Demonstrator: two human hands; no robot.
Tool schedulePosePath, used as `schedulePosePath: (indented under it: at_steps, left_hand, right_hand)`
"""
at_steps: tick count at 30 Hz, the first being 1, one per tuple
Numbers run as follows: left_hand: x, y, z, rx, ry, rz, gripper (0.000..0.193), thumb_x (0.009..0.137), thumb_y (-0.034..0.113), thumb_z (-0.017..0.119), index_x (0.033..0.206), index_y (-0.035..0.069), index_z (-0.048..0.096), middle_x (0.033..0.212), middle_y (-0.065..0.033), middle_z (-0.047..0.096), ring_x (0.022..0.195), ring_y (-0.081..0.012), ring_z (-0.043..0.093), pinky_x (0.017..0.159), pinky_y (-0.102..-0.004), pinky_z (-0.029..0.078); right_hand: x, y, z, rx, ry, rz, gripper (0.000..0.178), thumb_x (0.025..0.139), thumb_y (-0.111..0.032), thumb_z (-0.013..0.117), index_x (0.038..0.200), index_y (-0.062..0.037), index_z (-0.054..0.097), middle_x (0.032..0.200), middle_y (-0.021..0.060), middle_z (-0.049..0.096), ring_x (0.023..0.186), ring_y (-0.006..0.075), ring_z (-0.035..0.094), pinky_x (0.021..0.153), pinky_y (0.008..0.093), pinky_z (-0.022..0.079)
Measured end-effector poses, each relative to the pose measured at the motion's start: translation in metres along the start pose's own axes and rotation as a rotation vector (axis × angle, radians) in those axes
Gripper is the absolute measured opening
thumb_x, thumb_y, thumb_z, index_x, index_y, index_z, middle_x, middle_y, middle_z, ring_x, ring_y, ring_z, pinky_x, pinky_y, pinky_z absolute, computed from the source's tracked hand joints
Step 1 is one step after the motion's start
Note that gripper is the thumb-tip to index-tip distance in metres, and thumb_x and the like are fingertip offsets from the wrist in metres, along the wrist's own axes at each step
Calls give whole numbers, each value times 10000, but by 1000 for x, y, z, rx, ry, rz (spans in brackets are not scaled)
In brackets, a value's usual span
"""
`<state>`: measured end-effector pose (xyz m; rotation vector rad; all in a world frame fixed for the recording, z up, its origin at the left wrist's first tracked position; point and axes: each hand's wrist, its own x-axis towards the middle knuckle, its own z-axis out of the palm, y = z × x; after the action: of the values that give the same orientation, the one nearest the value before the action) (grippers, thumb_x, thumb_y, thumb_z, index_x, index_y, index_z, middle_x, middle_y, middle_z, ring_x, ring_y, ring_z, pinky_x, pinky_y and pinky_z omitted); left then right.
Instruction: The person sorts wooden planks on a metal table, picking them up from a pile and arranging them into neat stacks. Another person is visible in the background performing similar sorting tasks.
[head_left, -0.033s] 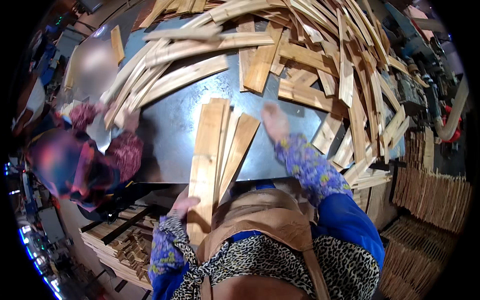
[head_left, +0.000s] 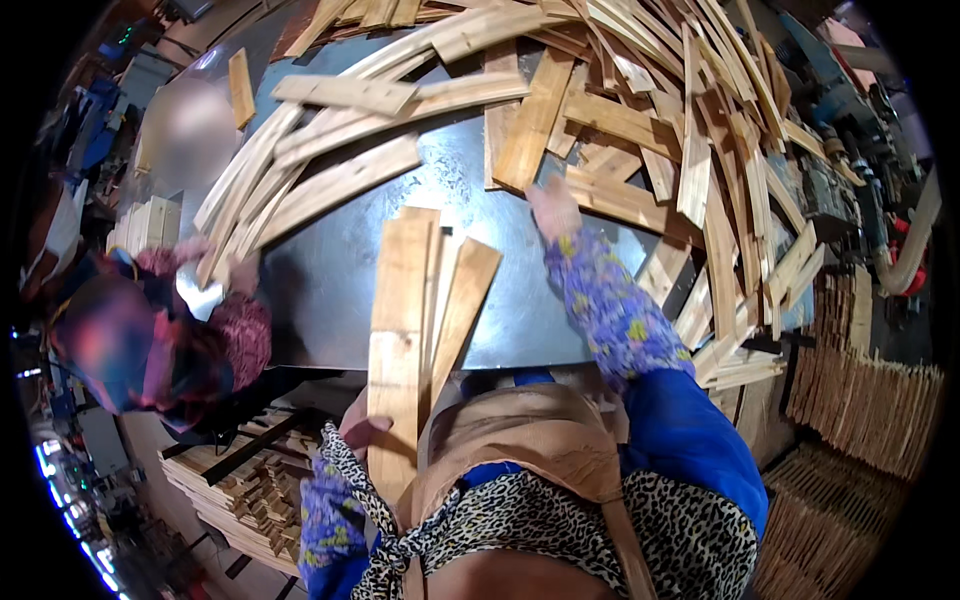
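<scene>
My left hand (head_left: pixel 358 430) grips the near end of a small stack of pale wooden slats (head_left: pixel 405 320). The stack lies lengthwise on the grey metal table (head_left: pixel 330 290) and overhangs its front edge. My right hand (head_left: pixel 553 208) is stretched out over the table, fingers apart, at the edge of a big heap of loose slats (head_left: pixel 620 120). It touches or hovers over one slat (head_left: pixel 610 198); I cannot tell which. My sleeves are blue-purple with a flower print.
A person in a dark red patterned top (head_left: pixel 160 340) works at the table's left side, hands (head_left: pixel 225 262) on curved slats. Sorted slat stacks sit below left (head_left: pixel 240 480) and at the right (head_left: pixel 870 400). Machinery (head_left: pixel 840 190) stands at the far right.
</scene>
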<state>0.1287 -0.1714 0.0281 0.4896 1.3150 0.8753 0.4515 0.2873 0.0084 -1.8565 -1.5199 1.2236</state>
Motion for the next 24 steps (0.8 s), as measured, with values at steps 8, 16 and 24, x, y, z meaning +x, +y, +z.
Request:
schedulePosePath:
  at_steps: [8, 16, 24]
  left_hand:
    - [-7, 98, 131, 497, 666, 227, 942, 729, 227, 903, 1548, 16, 489, 1236, -188, 728, 1109, -365, 722, 968, -466, 594]
    - [93, 58, 130, 1186, 934, -37, 1006, 807, 436, 830, 1641, 70, 403, 1369, -293, 651, 1234, -498, 638, 1059, -559, 528]
    - [146, 125, 140, 1073, 812, -112, 1001, 850, 456, 781, 1651, 18, 372, 1428, -299, 622, 1267, -478, 633, 1080, -529, 531]
  right_hand:
    - [117, -5, 15, 417, -72, 42, 592, 976, -413, 776, 1345, 45, 710, 1267, 206, 768, 1182, 340, 737, 1019, 450, 579]
    - [-69, 55, -27, 458, -362, 122, 463, 1007, -193, 751, 1390, 48, 656, 1265, 146, 752, 1139, 251, 715, 1034, 388, 556]
    - [-180, 116, -27, 460, -265, -53, 651, 1030, -252, 733, 1565, 48, 518, 1358, 141, 726, 1261, 240, 666, 1101, 380, 507]
